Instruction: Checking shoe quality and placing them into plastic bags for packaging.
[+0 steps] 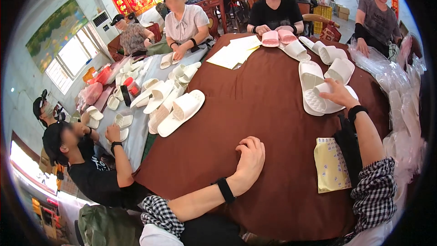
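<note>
My right hand (340, 94) is at the right of the brown-covered table, its fingers and thumb closed on a white slipper (316, 99). This slipper lies beside another white slipper (311, 74) in a group of white slippers along the table's right side. My left hand (249, 159) hovers over or rests on the brown cloth (273, 191) near the middle. Its fingers are loosely bent and apart from the thumb, with nothing visible in them. A yellowish sticker sheet (333, 166) with small printed marks lies near my right forearm.
White slippers (180, 114) lie at the left table edge. Pink slippers (287, 36) and pale sheets (234, 51) are at the far side. Clear plastic bags (387, 82) pile at the right. Several co-workers sit around, one close at my left (98, 168).
</note>
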### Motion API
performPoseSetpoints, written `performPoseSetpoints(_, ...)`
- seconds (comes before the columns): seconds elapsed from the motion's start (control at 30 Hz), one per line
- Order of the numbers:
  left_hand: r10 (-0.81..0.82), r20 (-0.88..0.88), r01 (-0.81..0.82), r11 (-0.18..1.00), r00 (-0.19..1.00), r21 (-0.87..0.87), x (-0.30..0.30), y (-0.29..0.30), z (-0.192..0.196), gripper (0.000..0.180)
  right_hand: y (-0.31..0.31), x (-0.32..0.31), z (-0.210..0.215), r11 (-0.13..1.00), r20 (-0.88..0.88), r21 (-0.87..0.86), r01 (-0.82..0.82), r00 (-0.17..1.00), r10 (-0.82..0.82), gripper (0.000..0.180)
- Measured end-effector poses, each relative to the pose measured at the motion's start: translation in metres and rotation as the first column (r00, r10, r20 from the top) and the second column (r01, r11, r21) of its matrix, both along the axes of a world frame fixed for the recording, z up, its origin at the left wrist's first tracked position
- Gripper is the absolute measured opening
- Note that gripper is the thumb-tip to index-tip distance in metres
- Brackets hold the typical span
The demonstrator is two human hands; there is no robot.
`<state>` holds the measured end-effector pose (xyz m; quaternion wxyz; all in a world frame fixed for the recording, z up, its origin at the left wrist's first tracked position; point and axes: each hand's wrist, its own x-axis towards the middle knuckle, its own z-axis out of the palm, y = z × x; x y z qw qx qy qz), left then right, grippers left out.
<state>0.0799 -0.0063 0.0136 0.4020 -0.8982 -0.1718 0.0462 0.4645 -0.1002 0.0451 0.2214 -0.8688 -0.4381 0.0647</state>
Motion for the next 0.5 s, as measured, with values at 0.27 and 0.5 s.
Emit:
performPoseSetpoints(0.27, -0.016, 0.092, 0.025, 0.994, 0.996, -0.102, -0.001, 0.007, -0.007, 0.025, 0.042, -0.07, 0.013, 0.943, -0.012, -0.129, -0.307, 0.951, 0.308, 0.088)
performPoseSetpoints(0.5, 0.201, 0.544, 0.087, 0.885, 0.814, -0.457, -0.018, 0.055, 0.051, 0.018, 0.08, -0.198, 0.03, 0.808, -0.109, -0.219, -0.547, 0.837, 0.537, 0.082)
